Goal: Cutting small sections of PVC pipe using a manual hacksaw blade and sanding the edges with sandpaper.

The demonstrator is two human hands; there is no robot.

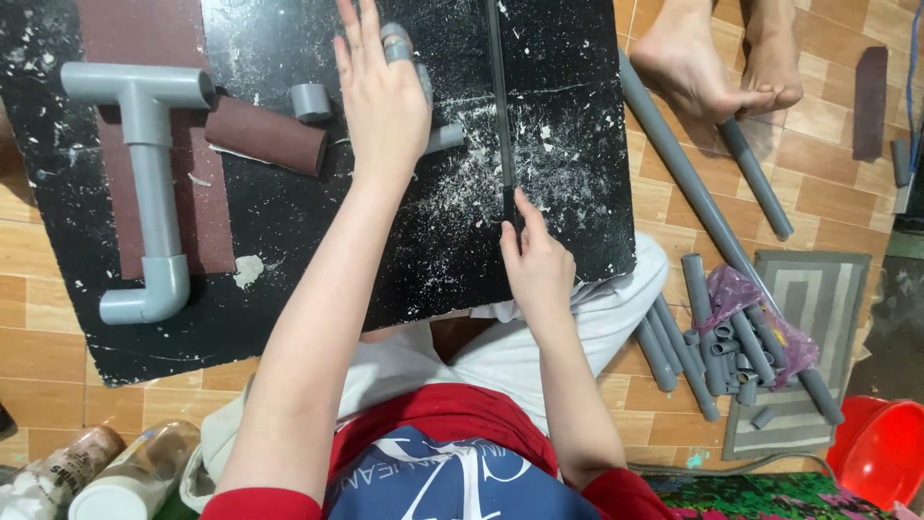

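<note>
Pipe piece: a short grey pipe piece (441, 139) lies on the black board (289, 299), partly covered by the left hand, one end sticking out toward the saw blade.
Left hand: the left hand (383, 96) rests flat over the pipe piece, fingers (361, 34) spread and released, pressing down rather than gripping; one finger wears a grey pipe ring.
Saw: a long thin dark saw (500, 106) lies straight across the board, just beside the free end of the pipe piece.
Right hand: the right hand (537, 265) is clenched on the near end of the saw, fingers wrapped round its handle, close to the near edge of the board.
Board: black, dusted with white shavings thickest around the saw; it lies on a tiled floor (58, 318), its near edge over the person's lap.
Sandpaper roll: a brown sandpaper roll (265, 135) lies on the board, just past the left hand on the side away from the saw.
Small ring: a short grey ring (311, 102) stands on the board beside the roll.
Joined pipes: a grey T-piece, pipe and elbow (149, 183) lie together at the board's far left part.
Off the board: long grey pipes (693, 183) and a heap of cut pieces (731, 347) lie on the floor right of the board, with a red bucket (881, 448) beyond; another person's bare feet (712, 58) rest on one pipe.
</note>
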